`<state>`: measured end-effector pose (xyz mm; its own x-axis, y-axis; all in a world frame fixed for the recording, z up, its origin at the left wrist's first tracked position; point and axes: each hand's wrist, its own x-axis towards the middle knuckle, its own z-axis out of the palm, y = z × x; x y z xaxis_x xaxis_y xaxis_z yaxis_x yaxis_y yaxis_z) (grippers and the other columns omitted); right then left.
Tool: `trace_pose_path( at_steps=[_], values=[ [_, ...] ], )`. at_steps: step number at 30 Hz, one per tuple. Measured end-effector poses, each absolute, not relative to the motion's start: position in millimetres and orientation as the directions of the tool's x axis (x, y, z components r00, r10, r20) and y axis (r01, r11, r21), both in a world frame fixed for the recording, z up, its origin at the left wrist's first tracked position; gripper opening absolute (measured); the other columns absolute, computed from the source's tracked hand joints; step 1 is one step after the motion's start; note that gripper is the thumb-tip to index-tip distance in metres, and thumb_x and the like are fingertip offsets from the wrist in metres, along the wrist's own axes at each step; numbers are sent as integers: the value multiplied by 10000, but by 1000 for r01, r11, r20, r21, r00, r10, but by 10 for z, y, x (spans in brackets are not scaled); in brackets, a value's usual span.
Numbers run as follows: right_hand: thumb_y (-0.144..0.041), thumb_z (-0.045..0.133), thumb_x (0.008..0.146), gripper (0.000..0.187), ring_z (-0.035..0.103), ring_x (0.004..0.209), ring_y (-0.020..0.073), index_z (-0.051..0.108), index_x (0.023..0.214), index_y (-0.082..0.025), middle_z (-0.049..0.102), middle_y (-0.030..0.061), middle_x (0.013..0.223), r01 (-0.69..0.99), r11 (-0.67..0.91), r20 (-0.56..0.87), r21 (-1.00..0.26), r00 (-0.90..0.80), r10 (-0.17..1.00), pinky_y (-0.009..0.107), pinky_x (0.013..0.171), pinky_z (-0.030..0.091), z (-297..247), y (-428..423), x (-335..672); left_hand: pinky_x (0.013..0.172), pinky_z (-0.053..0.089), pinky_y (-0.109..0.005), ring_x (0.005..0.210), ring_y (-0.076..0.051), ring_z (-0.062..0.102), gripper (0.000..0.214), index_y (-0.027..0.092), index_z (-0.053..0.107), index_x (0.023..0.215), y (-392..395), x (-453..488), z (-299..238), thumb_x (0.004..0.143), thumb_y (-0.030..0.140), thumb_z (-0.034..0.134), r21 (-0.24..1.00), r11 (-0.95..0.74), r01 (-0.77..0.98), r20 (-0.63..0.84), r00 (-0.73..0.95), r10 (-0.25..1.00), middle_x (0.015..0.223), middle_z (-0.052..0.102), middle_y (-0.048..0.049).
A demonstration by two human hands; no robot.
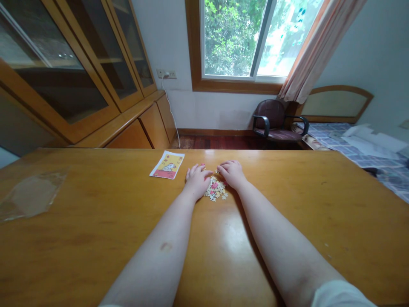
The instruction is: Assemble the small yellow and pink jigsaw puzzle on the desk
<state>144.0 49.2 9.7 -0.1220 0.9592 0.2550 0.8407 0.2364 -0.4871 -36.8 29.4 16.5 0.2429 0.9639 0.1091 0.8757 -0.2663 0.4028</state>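
Note:
Jigsaw pieces [214,190] lie in a small loose pile on the wooden table [134,238], mostly pale backs with some pink and yellow faces. At the pile's left edge rests my left hand [197,182], fingers apart and thumb reaching over toward the pieces. My right hand [232,174] lies at the upper right of the pile, open and low, its thumb tip beside a few pieces; its other fingertips are partly hidden. A few pieces show between the two hands and past my left fingertips. Neither hand visibly lifts a piece.
A yellow and pink picture card [167,165] lies left of my left hand. Farther left is a clear plastic bag [32,194]. Beyond the table stand a glass-door cabinet [96,55], a brown armchair [275,121] and a bed [348,140], below a window.

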Motion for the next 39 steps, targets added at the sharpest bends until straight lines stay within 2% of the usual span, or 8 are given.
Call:
trace_pose_path(
  at_steps=[3,6,13,23,27,33,36,39],
  values=[
    [-396,589,866,225,472,1151,264,763,945,-276,674,37,1168,874,196,265,-445,-81,961,479,1084,198,65,496,1430,1155,192,-544,1376,-278,345,353,332,697,1114,295,-365,166,851,257,474,406,-268,874,119,241,963,1399,532,-22],
    [-373,645,831,167,447,1185,278,764,917,-294,660,28,1190,881,200,255,-430,-94,962,531,1107,125,50,497,1423,1145,220,-544,1353,-284,375,351,316,707,1091,308,-364,164,854,242,459,410,-256,875,143,215,966,1376,554,-23],
    [-382,687,798,130,462,1163,272,761,829,-279,677,46,1106,867,246,271,-434,-135,953,550,1107,120,76,483,1414,1145,241,-498,1338,-256,391,348,308,721,1064,296,-365,188,829,228,478,432,-298,851,150,258,954,1342,577,-30],
    [-354,652,842,176,497,1057,262,761,764,-240,699,56,1002,899,177,332,-401,-37,943,467,1053,241,32,540,1453,1025,404,-372,1111,-232,558,335,228,743,927,346,-411,164,753,139,470,455,-301,838,229,217,949,1077,701,-40],
    [-346,612,858,217,514,992,255,750,740,-226,697,71,972,901,148,343,-409,2,939,430,981,311,25,553,1472,1017,407,-365,1091,-230,566,340,227,744,912,347,-416,160,747,131,463,469,-299,831,228,214,950,1061,707,-35],
    [-317,598,849,202,529,987,242,735,748,-207,701,67,952,889,113,292,-445,25,956,385,944,339,26,557,1472,1014,407,-369,1086,-229,570,343,229,740,902,366,-429,152,745,115,457,494,-314,811,244,217,945,1057,709,-28],
    [-311,627,816,159,527,1002,247,727,736,-216,700,59,959,883,104,293,-457,40,955,386,950,334,20,561,1473,1013,403,-372,1101,-229,561,318,234,736,908,346,-418,169,742,126,488,505,-370,780,256,274,927,1053,709,-23],
    [-310,626,812,148,532,998,251,723,747,-218,700,58,966,878,103,316,-467,58,947,384,945,340,7,570,1478,1047,368,-379,1123,-225,543,230,256,735,907,298,-397,193,755,204,571,495,-502,709,275,421,865,1066,703,-9]
  ],
)
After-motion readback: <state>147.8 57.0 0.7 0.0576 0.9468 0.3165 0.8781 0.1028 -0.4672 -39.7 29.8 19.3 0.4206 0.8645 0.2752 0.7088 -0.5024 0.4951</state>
